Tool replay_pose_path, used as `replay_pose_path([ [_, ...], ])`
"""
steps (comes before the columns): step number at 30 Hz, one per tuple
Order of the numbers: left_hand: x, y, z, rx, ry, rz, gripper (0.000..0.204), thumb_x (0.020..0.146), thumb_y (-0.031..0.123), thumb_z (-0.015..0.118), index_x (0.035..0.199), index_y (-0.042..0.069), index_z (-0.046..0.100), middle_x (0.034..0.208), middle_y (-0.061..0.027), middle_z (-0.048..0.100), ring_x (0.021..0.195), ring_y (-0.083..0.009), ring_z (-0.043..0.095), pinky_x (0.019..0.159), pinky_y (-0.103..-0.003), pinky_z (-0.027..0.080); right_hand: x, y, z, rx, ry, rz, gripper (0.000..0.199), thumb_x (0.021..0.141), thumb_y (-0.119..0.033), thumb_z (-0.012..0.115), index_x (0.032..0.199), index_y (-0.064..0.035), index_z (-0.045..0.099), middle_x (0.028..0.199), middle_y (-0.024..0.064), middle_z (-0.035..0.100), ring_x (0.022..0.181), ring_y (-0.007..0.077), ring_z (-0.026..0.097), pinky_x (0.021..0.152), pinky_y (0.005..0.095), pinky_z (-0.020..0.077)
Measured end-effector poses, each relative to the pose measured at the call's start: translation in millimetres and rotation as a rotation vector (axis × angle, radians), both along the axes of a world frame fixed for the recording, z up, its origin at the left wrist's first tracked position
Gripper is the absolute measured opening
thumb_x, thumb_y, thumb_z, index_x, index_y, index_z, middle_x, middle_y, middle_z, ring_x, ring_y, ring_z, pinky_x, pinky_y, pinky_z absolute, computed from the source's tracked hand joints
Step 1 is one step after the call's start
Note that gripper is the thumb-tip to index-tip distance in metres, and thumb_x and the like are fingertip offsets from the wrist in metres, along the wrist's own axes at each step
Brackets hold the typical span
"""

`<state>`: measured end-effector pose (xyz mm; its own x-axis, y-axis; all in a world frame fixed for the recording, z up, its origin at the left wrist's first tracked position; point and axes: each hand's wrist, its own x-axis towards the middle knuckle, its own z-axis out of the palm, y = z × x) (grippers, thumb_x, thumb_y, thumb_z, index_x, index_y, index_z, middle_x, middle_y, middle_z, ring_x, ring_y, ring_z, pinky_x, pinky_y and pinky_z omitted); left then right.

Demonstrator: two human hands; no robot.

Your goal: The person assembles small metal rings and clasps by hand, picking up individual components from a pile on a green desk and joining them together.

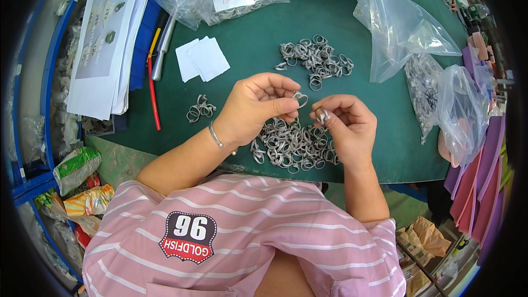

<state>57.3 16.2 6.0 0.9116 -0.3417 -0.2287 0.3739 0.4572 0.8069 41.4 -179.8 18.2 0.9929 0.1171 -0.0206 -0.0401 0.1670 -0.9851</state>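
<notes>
My left hand point(248, 105) pinches a grey metal ring point(301, 99) between thumb and fingers. A second metal ring point(322, 115) sits in the closed fingertips of my right hand point(353, 127), a short gap away from the first. Right below both hands lies a large heap of grey rings point(294, 146) near the table's front edge. Farther off, beyond my hands, is another pile of rings point(316, 58). A small group of rings point(201, 108) rests left of my left wrist, which wears a silver bangle.
On the green table point(253, 44) lie white paper slips point(202, 59), a red pencil point(153, 99) and a stack of papers point(99, 44) at left. A labelled bag of rings point(236, 3) is at the back. Clear plastic bags point(404, 27) lie at right; blue shelving point(49, 77) borders the left.
</notes>
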Motion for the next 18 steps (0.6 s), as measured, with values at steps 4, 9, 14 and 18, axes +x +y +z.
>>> replay_pose_path([
  [4,-1.4,-0.9,0.9,-0.128,0.125,0.002,0.026,0.086,0.0,0.064,0.112,-0.003,0.059,0.094,-0.0097,0.065,0.08,-0.0178,0.066,0.071,-0.028,0.056,3.3,-8.5,-3.5,-0.024,0.081,0.017,0.016,0.085,0.01,0.058,0.1,0.0046,0.062,0.092,0.0106,0.067,0.082,0.0121,0.065,0.064,0.0219,0.053],
  [9,-2.1,0.6,-1.1,-0.084,0.112,-0.02,0.026,0.086,0.0,0.064,0.112,-0.002,0.058,0.095,-0.0104,0.064,0.083,-0.0197,0.067,0.074,-0.029,0.056,1.6,-7.5,-2.0,0.007,0.145,0.009,0.014,0.085,0.009,0.059,0.099,0.0046,0.061,0.092,0.0107,0.067,0.082,0.0127,0.065,0.065,0.0222,0.0533],
  [14,-6.1,-1.6,-3.0,0.004,-0.026,-0.015,0.023,0.085,-0.003,0.064,0.107,-0.005,0.059,0.096,-0.0114,0.063,0.087,-0.0209,0.067,0.079,-0.03,0.057,0.2,-3.0,-3.1,0.025,0.107,-0.016,0.014,0.084,0.011,0.06,0.097,0.0051,0.06,0.094,0.0109,0.067,0.081,0.0131,0.065,0.071,0.0239,0.0538],
  [18,-6.5,-4.5,-3.0,0.033,-0.084,0.024,0.022,0.082,-0.006,0.065,0.103,-0.003,0.058,0.093,-0.0119,0.063,0.086,-0.0221,0.067,0.08,-0.034,0.057,1.8,-3.3,-9.5,0.088,0.029,0.001,0.016,0.081,0.014,0.059,0.092,0.0029,0.061,0.092,0.0101,0.067,0.084,0.0147,0.064,0.073,0.0265,0.0532],
])
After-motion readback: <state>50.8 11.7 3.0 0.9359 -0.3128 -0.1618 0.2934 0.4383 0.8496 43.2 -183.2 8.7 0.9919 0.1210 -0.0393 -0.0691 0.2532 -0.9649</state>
